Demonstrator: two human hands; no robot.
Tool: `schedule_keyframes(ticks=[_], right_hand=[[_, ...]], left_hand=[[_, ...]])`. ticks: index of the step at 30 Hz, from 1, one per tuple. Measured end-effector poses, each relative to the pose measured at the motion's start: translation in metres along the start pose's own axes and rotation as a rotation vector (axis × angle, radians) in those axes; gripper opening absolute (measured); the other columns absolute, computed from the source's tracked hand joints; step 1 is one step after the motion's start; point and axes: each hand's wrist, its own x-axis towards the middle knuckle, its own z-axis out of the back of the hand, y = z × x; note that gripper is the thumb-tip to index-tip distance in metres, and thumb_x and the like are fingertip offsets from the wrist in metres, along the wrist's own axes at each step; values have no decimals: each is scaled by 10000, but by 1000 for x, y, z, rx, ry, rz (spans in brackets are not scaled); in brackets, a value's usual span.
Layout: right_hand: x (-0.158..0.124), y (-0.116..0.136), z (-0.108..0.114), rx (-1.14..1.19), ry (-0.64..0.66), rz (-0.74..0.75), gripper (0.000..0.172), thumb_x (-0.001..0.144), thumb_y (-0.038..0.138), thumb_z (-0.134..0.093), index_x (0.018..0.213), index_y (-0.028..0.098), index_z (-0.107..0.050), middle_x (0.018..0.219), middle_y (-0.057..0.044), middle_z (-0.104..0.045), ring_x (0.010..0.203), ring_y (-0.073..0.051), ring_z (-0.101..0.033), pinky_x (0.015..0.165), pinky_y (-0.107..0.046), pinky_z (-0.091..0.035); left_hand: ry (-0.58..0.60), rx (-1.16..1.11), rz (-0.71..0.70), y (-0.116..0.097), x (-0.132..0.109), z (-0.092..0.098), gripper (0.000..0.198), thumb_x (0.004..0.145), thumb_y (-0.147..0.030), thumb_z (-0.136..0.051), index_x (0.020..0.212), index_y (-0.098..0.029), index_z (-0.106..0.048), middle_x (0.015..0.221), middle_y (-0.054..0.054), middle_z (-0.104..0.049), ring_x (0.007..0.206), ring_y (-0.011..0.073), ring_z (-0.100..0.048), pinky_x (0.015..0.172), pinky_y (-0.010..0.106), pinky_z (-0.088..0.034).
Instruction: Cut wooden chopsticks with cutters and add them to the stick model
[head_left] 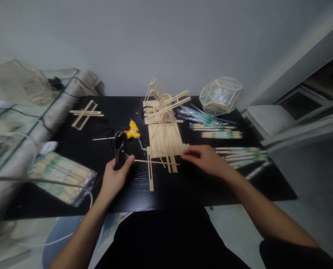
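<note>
while left hand [114, 179] holds black tool [120, 151] | right hand [204, 158] touches stick mat [165, 144]

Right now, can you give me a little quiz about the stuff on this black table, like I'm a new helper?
1. True or false: the glue gun is yellow.
2. Fill in: the right hand touches thin wooden ____.
3. Which hand holds the black tool? A) left hand B) right hand C) neither

Key: 1 true; 2 sticks; 3 A.
</note>
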Motion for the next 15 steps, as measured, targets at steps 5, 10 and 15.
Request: schedule_keyframes(ticks=[5,10,15], right_hand=[[-9,0,30,209,-396,-12,267,746,456,-850,869,225,-796,822,-47,-771,734,-213,-702,706,-360,-587],[-11,0,40,377,-601,45,240,701,399,-891,830,245,-760,709,-8,-679,600,-164,-603,581,-327,-531],[-9,2,35,434,-593,97,286,765,489,-834,789,252,-676,747,-10,-639,593,-154,-571,560,-326,-511]], left_hand=[[47,136,78,-3,3,20,506,758,-670,-753,773,-174,-655,555,-38,-479,488,116,-400,436,230,-286],[178,319,0,-13,4,28,511,774,-674,-706,640,-201,-565,552,-21,-475,522,139,-392,460,247,-284],[197,456,-97,-13,5,23,482,825,-652,-619,647,-208,-561,609,6,-562,594,180,-490,546,264,-365]])
